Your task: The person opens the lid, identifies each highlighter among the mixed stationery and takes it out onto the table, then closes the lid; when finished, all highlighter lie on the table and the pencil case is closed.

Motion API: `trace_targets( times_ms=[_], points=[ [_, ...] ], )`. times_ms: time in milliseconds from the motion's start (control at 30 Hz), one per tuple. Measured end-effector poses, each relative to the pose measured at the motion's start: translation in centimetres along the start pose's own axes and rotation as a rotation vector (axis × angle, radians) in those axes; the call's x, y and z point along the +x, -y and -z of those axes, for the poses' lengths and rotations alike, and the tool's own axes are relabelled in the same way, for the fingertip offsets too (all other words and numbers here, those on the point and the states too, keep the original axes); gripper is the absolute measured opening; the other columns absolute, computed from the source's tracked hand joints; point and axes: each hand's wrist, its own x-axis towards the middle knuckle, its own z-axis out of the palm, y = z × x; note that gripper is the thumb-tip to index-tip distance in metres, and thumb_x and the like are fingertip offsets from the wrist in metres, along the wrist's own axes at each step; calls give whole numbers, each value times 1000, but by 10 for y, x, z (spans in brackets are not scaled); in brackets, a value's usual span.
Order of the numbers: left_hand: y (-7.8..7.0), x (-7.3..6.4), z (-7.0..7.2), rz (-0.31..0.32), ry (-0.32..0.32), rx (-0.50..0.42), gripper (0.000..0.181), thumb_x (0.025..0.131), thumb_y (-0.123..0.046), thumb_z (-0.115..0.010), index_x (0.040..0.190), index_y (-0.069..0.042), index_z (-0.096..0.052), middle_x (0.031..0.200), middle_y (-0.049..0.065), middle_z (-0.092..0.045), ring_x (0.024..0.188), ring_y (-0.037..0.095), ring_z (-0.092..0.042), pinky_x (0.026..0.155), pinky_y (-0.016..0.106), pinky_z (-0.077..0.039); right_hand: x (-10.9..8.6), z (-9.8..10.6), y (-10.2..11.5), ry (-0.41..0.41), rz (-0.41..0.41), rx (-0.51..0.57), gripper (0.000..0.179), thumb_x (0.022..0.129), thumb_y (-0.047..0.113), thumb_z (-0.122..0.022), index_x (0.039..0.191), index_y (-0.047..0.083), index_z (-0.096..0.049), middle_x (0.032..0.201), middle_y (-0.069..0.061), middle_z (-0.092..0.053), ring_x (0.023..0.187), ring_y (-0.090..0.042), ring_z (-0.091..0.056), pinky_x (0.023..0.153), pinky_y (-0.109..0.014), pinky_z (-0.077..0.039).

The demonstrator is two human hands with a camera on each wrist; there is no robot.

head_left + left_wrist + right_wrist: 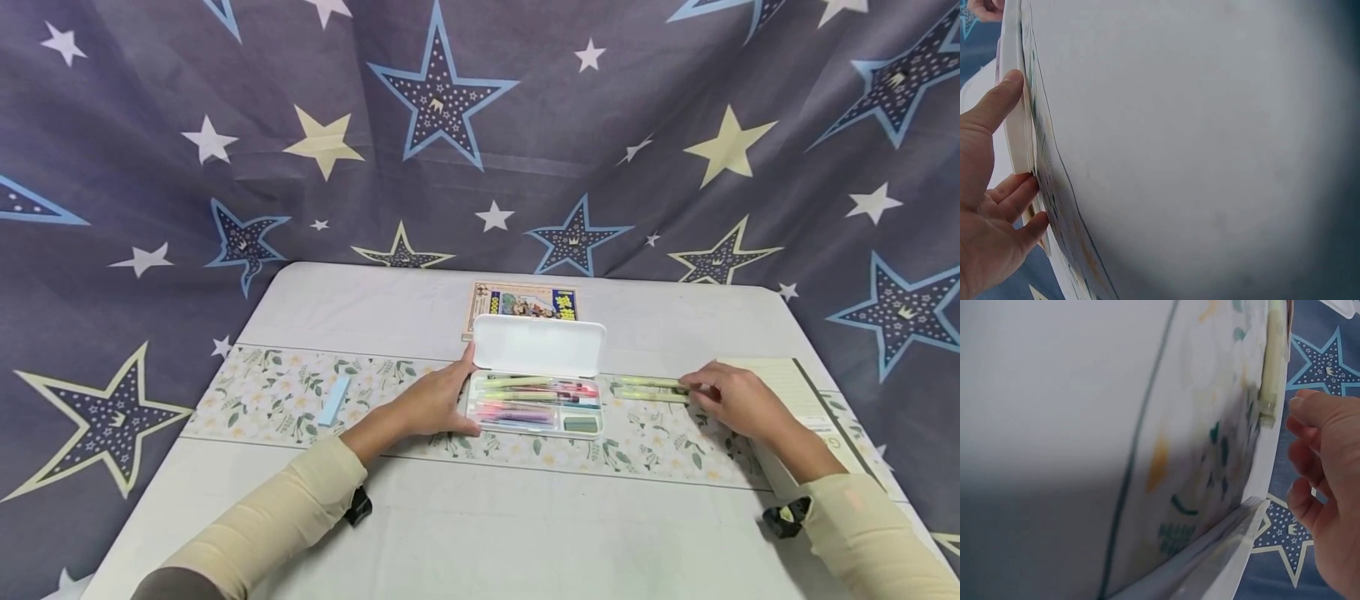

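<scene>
A white pencil case [536, 435] stands with its lid [538, 345] raised, holding several pens and a dark green eraser [580, 424]. My left hand [431, 402] grips its left end, thumb along the front edge and fingers round the back corner. To the right of the case two yellow-green pens [648, 396] lie side by side on the floral strip. At their right ends is my right hand [738, 404], fingertips close over them. The right wrist view shows its thumb and bent fingers beside the end of one pen [1270, 369], with nothing seen between them.
An open notebook [765, 379] lies under and beyond my right hand. A light blue bar-shaped object [334, 400] rests on the floral strip [285, 392] at left. Behind the case lid is a colourful book [483, 304]. A starry curtain [450, 192] hangs along the table's back.
</scene>
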Motion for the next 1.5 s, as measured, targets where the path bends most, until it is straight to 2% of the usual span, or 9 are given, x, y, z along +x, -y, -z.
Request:
trace_targets(
  times_ms=[100, 267, 500, 733, 967, 1133, 1367, 1500],
  points=[
    [0, 0, 1, -2, -1, -4, 141, 74, -52, -88, 163, -4, 11, 152, 5, -51, 138, 25, -53, 112, 45, -45, 4, 0, 4, -15, 24, 3, 24, 81, 1, -81, 103, 11, -80, 89, 2, -72, 68, -6, -62, 56, -25, -50],
    [-1, 1, 2, -3, -3, 2, 141, 74, -52, -88, 163, -3, 10, 153, 5, -50, 140, 26, -51, 114, 44, -44, 14, 0, 15, -13, 50, 12, 23, 82, 3, -81, 103, 12, -80, 88, 4, -72, 66, -1, -55, 55, -23, -46],
    [-2, 1, 2, 2, -7, 7, 141, 73, -50, -90, 163, -1, 8, 154, 5, -50, 142, 26, -49, 117, 45, -41, 31, -4, 33, 1, 77, 46, 21, 85, 5, -80, 104, 13, -79, 88, 5, -72, 69, -2, -58, 57, -24, -48],
    [-3, 1, 0, 5, -7, 8, 142, 73, -51, -90, 163, -3, 9, 154, 6, -49, 143, 26, -48, 118, 45, -39, 48, -8, 52, 11, 118, 78, 21, 86, 6, -79, 106, 13, -80, 88, 4, -72, 68, 0, -57, 58, -23, -49],
    [-2, 2, 0, 14, -7, 19, 143, 72, -52, -90, 163, -4, 10, 154, 5, -50, 143, 25, -48, 118, 44, -40, 65, -16, 71, 47, 126, 113, 21, 88, 7, -78, 108, 13, -80, 91, 3, -74, 67, 2, -53, 58, -22, -47],
    [-2, 1, 0, 31, 8, 12, 144, 72, -53, -89, 163, -6, 12, 154, 4, -50, 142, 24, -49, 119, 43, -39, 72, -23, 84, 74, 150, 135, 21, 89, 8, -77, 109, 14, -80, 94, 1, -75, 66, 2, -51, 59, -22, -45],
    [-2, 0, -1, 21, -3, 7, 143, 72, -52, -90, 163, -4, 9, 154, 5, -49, 142, 26, -49, 118, 44, -40, 81, -34, 100, 123, 186, 140, 20, 90, 12, -77, 110, 16, -79, 93, 4, -75, 66, 2, -53, 61, -22, -48],
    [0, 0, -2, 16, 0, 10, 144, 72, -52, -90, 163, -4, 11, 155, 5, -49, 143, 26, -49, 118, 43, -40, 87, -38, 110, 120, 232, 139, 19, 91, 15, -77, 110, 16, -79, 93, 4, -75, 69, -1, -58, 64, -24, -52]
  ],
)
